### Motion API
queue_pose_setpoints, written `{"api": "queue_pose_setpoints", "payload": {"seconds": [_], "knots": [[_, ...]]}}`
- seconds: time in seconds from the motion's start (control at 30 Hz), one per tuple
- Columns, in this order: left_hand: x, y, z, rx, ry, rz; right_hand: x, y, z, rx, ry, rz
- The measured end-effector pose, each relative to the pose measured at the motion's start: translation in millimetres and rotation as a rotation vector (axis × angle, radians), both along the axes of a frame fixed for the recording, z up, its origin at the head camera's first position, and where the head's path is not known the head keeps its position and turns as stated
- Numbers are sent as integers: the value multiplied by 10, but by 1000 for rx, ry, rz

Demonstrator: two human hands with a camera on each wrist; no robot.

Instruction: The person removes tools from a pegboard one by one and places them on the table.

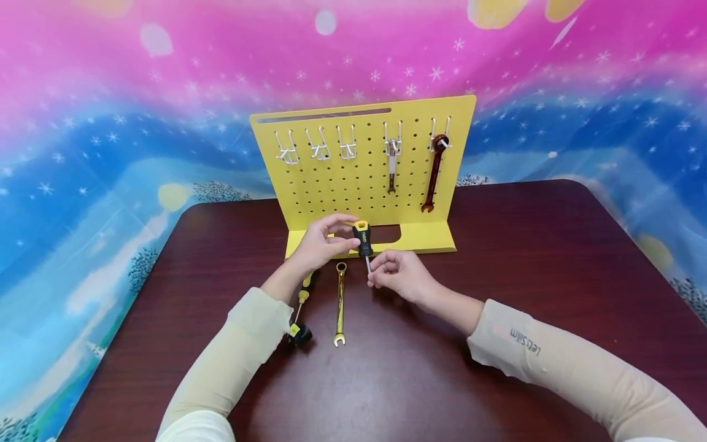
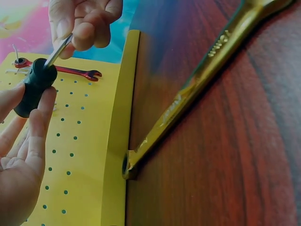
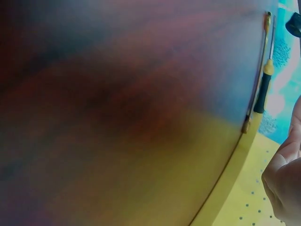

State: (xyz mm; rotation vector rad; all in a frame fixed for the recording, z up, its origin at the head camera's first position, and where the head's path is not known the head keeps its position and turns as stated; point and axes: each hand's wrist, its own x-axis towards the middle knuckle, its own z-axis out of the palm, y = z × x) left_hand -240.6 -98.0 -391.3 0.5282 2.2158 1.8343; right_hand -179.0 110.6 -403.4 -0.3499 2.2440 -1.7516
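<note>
A stubby screwdriver (image 1: 362, 238) with a black and yellow handle is held up before the yellow pegboard, its metal shaft pointing down. My left hand (image 1: 323, 242) grips the handle between thumb and fingers. With curled fingers, my right hand (image 1: 403, 274) pinches the shaft near its tip. The left wrist view shows the black handle (image 2: 35, 92) and the bare tip close against the right fingertips (image 2: 84, 35). Below the hands, a gold combination wrench (image 1: 340, 304) lies on the table. A longer screwdriver (image 3: 263, 89) lies beside it, partly hidden by the left forearm in the head view.
The yellow pegboard (image 1: 337, 184) stands at the back of the dark wooden table (image 1: 530, 245). A small silver wrench (image 1: 392, 169) and a red wrench (image 1: 434, 175) hang from its right hooks. Three white hooks (image 1: 317, 147) sit to their left. A black and yellow object (image 1: 300, 333) lies near the left sleeve.
</note>
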Motion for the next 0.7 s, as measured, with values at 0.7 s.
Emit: {"api": "queue_pose_setpoints", "payload": {"seconds": [0.7], "knots": [[107, -47, -149, -166, -98, -77, 135, 53, -131, 117, -52, 100]]}}
